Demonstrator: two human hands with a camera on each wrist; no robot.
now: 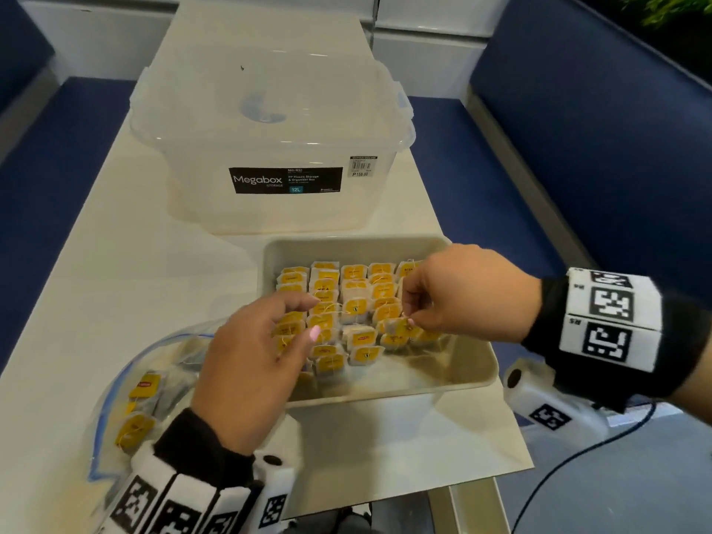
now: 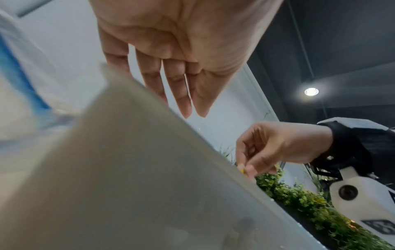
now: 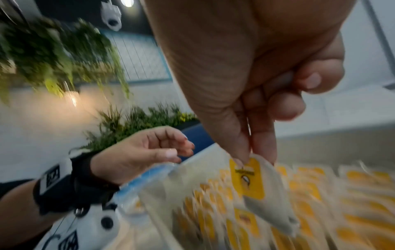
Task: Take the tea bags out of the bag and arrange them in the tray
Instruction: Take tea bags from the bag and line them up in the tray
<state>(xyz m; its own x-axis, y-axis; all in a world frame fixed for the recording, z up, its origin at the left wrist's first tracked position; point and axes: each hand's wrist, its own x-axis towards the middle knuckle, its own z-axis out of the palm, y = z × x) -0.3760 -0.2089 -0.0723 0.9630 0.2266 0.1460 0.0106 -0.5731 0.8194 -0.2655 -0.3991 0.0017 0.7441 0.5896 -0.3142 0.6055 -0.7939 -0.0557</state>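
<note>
A beige tray point(image 1: 476, 373) holds several rows of yellow-tagged tea bags point(image 1: 356, 291). My right hand point(image 1: 410, 321) pinches one tea bag point(image 1: 395, 328) by its top between thumb and forefinger, low over the tray's right half; the same tea bag point(image 3: 256, 186) hangs from the right hand point(image 3: 252, 159) in the right wrist view. My left hand point(image 1: 304, 319) hovers over the tray's left side with relaxed fingers, holding nothing. The left wrist view shows the left hand point(image 2: 193, 113) with straight fingers above the tray wall point(image 2: 128, 169). A clear zip bag point(image 1: 115, 383) with more tea bags point(image 1: 144, 385) lies at the lower left.
A lidded clear plastic storage box point(image 1: 269, 148) stands just behind the tray on the cream table point(image 1: 96, 264). Blue bench seats point(image 1: 539, 167) flank the table on both sides. The table's front edge point(image 1: 424, 491) lies close below the tray, with a black cable point(image 1: 570, 460) beyond it.
</note>
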